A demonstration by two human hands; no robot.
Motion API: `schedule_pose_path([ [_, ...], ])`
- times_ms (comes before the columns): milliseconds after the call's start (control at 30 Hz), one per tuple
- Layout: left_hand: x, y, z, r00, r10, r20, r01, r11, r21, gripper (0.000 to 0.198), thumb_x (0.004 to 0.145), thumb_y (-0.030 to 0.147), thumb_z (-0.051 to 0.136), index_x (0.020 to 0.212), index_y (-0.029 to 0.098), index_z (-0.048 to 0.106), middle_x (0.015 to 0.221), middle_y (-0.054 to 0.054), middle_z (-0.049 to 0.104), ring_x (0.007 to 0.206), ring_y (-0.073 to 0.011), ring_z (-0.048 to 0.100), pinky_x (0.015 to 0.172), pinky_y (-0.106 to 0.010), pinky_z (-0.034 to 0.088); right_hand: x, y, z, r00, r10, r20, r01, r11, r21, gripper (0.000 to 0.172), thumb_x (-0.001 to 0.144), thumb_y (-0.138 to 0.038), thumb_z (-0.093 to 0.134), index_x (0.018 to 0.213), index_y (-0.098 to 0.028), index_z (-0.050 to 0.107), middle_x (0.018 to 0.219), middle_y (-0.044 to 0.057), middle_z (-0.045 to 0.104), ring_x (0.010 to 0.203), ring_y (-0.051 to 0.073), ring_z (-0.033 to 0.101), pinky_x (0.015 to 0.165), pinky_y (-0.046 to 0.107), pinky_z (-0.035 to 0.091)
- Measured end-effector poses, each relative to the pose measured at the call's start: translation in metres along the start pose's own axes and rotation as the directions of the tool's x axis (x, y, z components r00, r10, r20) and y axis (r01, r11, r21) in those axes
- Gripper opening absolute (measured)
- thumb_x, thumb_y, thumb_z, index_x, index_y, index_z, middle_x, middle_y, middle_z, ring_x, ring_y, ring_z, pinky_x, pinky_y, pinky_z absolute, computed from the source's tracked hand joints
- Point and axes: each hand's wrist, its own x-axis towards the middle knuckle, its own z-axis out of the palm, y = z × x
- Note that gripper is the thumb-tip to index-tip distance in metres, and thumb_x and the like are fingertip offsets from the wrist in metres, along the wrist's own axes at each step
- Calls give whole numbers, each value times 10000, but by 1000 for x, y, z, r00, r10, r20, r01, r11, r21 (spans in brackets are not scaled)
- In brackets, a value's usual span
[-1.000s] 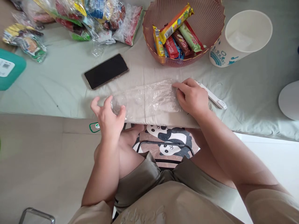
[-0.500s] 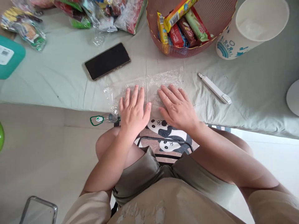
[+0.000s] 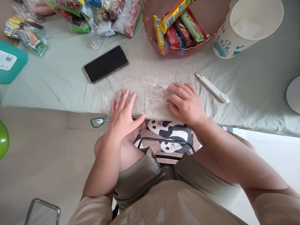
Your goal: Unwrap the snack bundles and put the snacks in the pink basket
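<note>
A clear, crinkled plastic wrapper [image 3: 156, 90] lies flat along the front edge of the cloth-covered table. My left hand [image 3: 123, 114] rests on its left end, fingers spread and thumb stretched to the right. At the wrapper's right end is my right hand [image 3: 186, 103], palm down with the fingers slightly bent and apart. Just right of that hand lies a white box cutter [image 3: 212, 88]. Behind the wrapper, to the left, sits a dark-screened phone [image 3: 106, 64].
A pink ribbed bowl [image 3: 180, 53] with several wrapped snacks stands at the back, beside a white paper tub [image 3: 248, 34]. Packaged snacks [image 3: 79, 15] crowd the back left, near a teal container [image 3: 11, 70]. A panda-print surface [image 3: 173, 140] shows below the table edge.
My hands have slid apart over the wrapper, the left one leftward and the right one rightward. More of the wrapper's middle shows, and my right fingers have bent a little.
</note>
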Motion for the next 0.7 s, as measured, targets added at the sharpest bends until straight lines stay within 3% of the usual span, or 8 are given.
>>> schedule_pose_path([
  [167,1,-4,-2,1000,23,-10,-23,1000,4,839,906,453,651,1652,212,353,1777,-143,210,1656,-429,148,1306,-707,154,5,7,7,1000,-6,-17,6,1000,13,318,950,-224,563,1234,-210,704,1258,93,746,1326,322,613,1162,546,398],
  [267,2,3,0,999,35,-42,-34,999,24,837,889,470,676,1637,226,389,1771,-130,234,1649,-447,161,1296,-731,152,8,7,9,998,1,-58,0,1000,14,226,982,-203,530,1057,-241,740,1143,75,764,1241,295,642,1114,534,411],
  [400,3,21,6,984,102,-146,-100,995,25,760,911,414,648,1606,179,450,1737,-140,324,1632,-427,245,1320,-687,153,10,4,1,976,-7,-217,18,999,49,220,983,-212,509,903,-260,709,905,39,754,1108,260,688,1039,496,442],
  [467,2,30,5,970,137,-201,-150,988,-49,632,965,336,541,1560,126,513,1702,-153,395,1613,-386,319,1332,-625,202,9,4,-8,967,26,-255,5,993,121,205,978,-243,506,921,-266,701,865,36,732,1048,257,698,1009,491,464],
  [533,-3,34,0,971,138,-195,-181,958,-224,557,1007,295,437,1510,100,571,1654,-151,476,1585,-334,393,1334,-553,266,7,8,-15,963,104,-248,-45,972,232,194,986,-315,517,1040,-269,697,972,58,738,1067,276,691,1020,512,482],
  [600,-11,35,-9,991,110,-78,-134,859,-493,532,1036,337,416,1491,133,601,1610,-126,541,1553,-303,452,1323,-509,323,4,16,-19,953,197,-229,-106,927,359,334,973,-435,567,1254,-268,640,1217,106,708,1199,318,654,1065,551,487],
  [667,-18,35,-21,985,118,127,21,647,-762,514,1035,425,482,1481,209,619,1587,-100,573,1506,-316,515,1278,-520,402,1,24,-17,940,273,-203,-135,847,514,608,933,-576,618,1455,-290,496,1468,136,581,1359,346,573,1105,575,486],
  [700,-21,35,-28,960,161,229,118,507,-854,508,1017,454,529,1466,239,633,1564,-98,599,1458,-333,568,1227,-532,465,-1,28,-16,936,300,-182,-136,788,601,720,910,-647,623,1515,-314,419,1547,133,512,1416,348,533,1119,581,486],
])
